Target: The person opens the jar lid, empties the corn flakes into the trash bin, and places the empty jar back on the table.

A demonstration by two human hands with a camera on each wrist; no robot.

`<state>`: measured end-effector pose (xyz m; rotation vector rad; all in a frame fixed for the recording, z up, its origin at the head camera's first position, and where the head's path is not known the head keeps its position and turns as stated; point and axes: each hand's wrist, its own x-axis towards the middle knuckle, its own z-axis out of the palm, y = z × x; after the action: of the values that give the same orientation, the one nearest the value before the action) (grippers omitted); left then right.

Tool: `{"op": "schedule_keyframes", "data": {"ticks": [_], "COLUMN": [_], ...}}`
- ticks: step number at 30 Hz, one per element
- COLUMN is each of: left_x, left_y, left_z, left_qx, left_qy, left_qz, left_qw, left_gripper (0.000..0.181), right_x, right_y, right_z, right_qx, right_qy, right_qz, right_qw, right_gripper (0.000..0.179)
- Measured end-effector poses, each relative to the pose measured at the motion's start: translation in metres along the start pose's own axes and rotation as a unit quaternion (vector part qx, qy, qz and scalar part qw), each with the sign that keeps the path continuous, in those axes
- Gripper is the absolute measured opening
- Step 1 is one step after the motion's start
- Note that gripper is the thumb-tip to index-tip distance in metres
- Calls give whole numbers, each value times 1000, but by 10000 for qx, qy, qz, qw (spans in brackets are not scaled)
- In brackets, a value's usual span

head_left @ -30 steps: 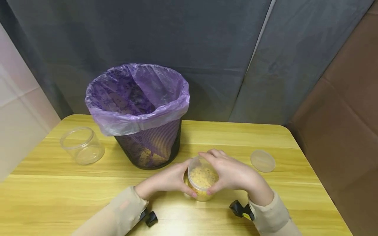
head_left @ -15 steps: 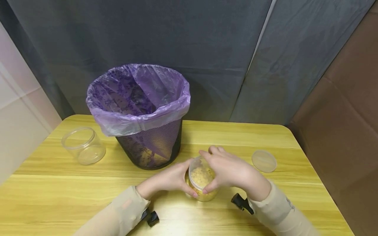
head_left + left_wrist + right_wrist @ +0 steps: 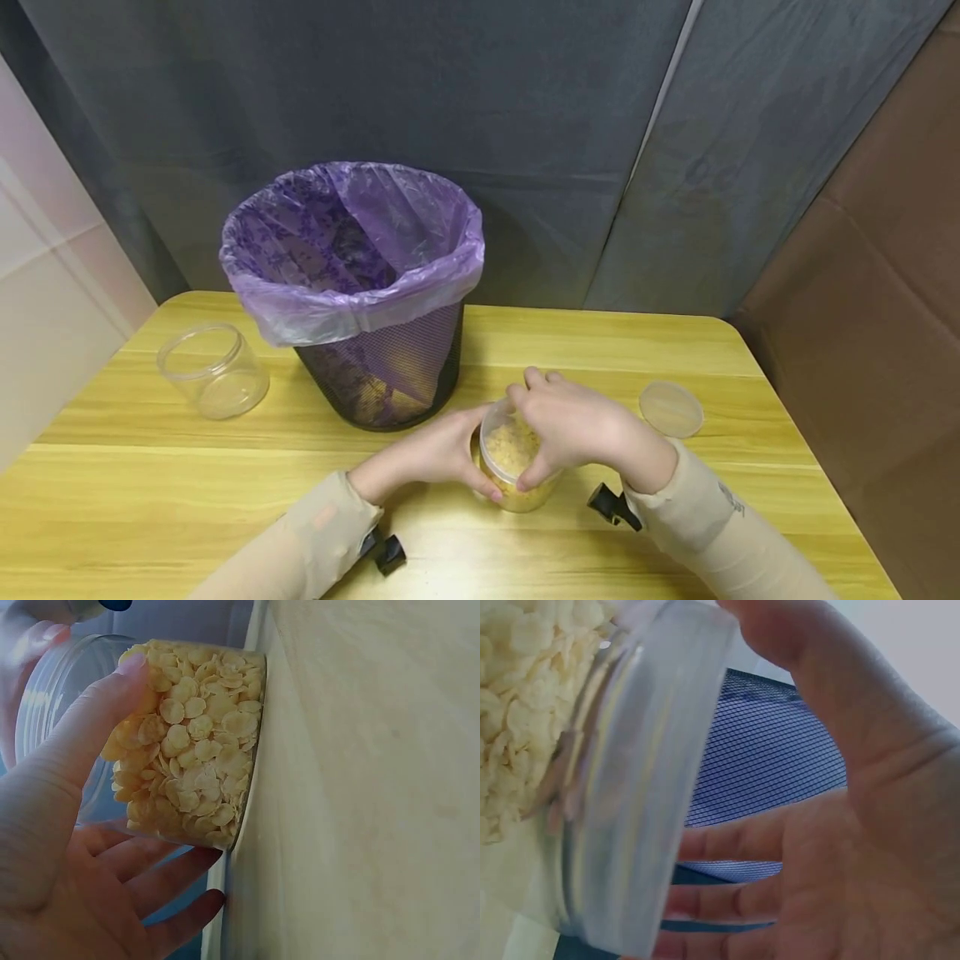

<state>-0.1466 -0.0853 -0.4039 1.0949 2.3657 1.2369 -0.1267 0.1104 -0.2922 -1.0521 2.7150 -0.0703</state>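
Together, left (image 3: 444,452) and right hands (image 3: 576,421) grip a jar (image 3: 195,742) — the right arched over its top.

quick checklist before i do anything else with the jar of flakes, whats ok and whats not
1. Left hand steadying the jar of flakes: ok, thumb and fingers lie around its side.
2. Right hand at the jar's top: ok, thumb and fingers reach around the rim.
3. Jar standing on the table: ok, it looks upright, base down.
4. Top of the jar loose: cannot tell; the right wrist view shows a frosted band there, but not whether it is free.
5. Empty clear jar upright: ok, mouth up, left of the bin.
6. Bin liner in place: ok, folded over the bin's rim.
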Motion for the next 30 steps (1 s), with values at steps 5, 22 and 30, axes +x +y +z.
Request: {"op": "schedule_keyframes", "data": {"ticks": [5,22,30], "left_x": [0,4,5], "left_y": [0,3,2], "left_z": [-1,-1,-1], "left_qx": [104,414,569], "left_qy": [81,189,290], "left_qz": [84,53,21], "left_qw": [9999,9989,9980], "left_gripper": [100,97,95], "right_x": [2,4,8], "right_y": [5,16,18], "right_z": [4,2,1], "right_qx": [-24,134,193], "right_qy": [139,29,-88], "right_qz": [-316,-751,-852], "right_qw": [9994,9971,9961], "right_gripper": [81,85,87]}}
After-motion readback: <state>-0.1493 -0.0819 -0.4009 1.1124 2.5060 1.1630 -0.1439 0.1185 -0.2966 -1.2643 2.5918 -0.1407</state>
